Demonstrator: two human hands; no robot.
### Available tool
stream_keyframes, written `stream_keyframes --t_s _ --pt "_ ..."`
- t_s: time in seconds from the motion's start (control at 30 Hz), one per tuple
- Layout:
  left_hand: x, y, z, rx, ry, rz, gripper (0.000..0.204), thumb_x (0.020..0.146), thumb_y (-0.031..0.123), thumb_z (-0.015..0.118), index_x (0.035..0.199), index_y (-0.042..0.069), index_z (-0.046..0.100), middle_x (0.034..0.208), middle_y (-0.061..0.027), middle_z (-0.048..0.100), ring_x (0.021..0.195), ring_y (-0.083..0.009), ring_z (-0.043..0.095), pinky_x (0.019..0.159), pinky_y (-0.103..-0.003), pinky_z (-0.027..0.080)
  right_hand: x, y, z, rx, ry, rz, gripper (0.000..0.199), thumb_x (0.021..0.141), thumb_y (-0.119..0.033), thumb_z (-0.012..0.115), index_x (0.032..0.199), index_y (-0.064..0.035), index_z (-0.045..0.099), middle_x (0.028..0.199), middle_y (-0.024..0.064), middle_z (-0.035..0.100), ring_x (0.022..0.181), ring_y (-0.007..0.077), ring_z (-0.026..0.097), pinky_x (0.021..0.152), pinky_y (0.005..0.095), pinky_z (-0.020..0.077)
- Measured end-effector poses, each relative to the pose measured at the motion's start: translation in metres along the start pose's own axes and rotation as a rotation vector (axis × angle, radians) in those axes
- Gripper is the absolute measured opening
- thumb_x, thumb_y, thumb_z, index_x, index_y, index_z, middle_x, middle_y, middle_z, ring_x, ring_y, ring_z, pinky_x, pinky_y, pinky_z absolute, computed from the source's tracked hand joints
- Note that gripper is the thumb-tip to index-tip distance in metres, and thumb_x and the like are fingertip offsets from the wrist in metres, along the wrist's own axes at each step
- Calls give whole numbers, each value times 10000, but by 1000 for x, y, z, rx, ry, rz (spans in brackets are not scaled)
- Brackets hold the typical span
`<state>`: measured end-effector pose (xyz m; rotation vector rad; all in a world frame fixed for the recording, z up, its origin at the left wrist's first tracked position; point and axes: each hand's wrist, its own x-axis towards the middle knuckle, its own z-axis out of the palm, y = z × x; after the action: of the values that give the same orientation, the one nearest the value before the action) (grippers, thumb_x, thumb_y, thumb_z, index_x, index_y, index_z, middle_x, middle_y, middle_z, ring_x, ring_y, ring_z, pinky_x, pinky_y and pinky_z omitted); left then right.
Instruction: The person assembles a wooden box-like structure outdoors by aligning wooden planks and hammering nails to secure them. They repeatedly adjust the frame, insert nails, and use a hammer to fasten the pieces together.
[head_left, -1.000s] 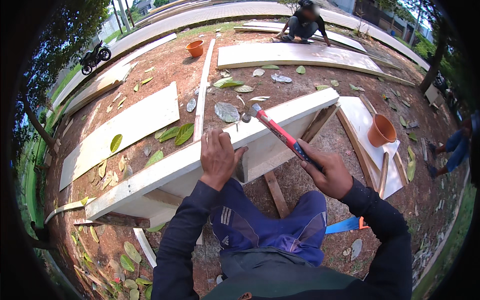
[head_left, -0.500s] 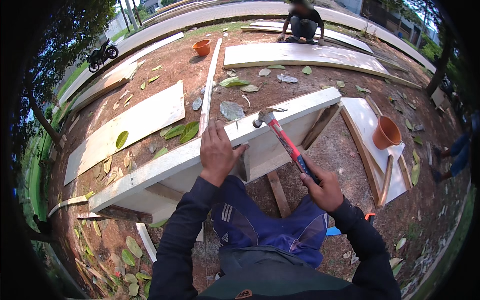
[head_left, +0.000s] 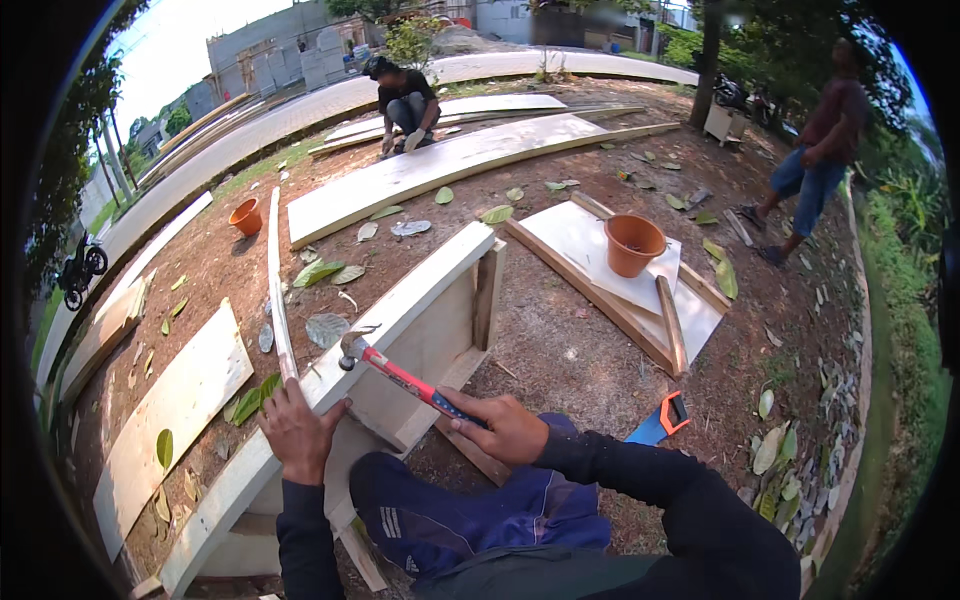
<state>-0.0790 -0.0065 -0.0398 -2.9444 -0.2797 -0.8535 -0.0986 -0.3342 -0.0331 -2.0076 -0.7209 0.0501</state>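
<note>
My right hand (head_left: 503,428) is closed round the dark grip of a claw hammer (head_left: 400,377) with a red handle. Its metal head is over the pale top edge of a wooden frame (head_left: 420,285), which slants across in front of my knees. My left hand (head_left: 300,430) grips that edge, fingers over the far side and thumb on the near side. Between the left hand and the hammer head, a thin nail (head_left: 316,372) appears to stand in the wood. Panel sheeting and cross pieces form the frame's inner side.
An orange bucket (head_left: 634,246) stands on a smaller framed panel (head_left: 690,325) at right. A blue-and-orange handsaw (head_left: 660,420) lies near my right forearm. Another bucket (head_left: 246,217) and a long board (head_left: 430,170) lie beyond. One person (head_left: 408,105) crouches there; another (head_left: 825,140) stands at right.
My view has swung to the right, so the scene sits further left and the standing person shows fully. Both hands keep their hold, and the hammer stays over the frame's edge.
</note>
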Motion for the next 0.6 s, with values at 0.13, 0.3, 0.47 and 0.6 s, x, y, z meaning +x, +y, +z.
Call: stream_keyframes --t_s 0.13,0.3,0.47,0.6 --pt "-3 -19 5 81 -25 -83 798 662 611 887 1127 38 584 1093 -144 640 1075 -359 621 933 -488 467 19 8 8 29 -37 -60 574 1021 -183 599 1566 -77 453 989 304 702 896 472 703 828 500 554" --pt "19 5 4 54 -37 -65 905 634 665 887 1184 16 581 1133 -146 656 1120 -343 614 979 -476 466 23 24 2 18 95 -184 573 1021 -191 606 1569 -109 459 929 278 702 848 466 694 784 500 542" --pt "-3 -23 8 91 -52 -53 861 670 758 803 1094 28 636 1004 -111 667 965 -296 646 879 -478 471 31 -9 4 -37 -8 -53 542 1009 -237 644 1501 -45 524 929 253 722 831 451 714 731 466 562" --pt "17 18 12 -22 -23 55 827 733 783 731 1072 32 653 1073 -125 672 1060 -284 648 876 -539 492 9 -13 -6 228 37 80 512 986 -71 584 1471 79 523 827 72 669 696 121 660 619 302 537"
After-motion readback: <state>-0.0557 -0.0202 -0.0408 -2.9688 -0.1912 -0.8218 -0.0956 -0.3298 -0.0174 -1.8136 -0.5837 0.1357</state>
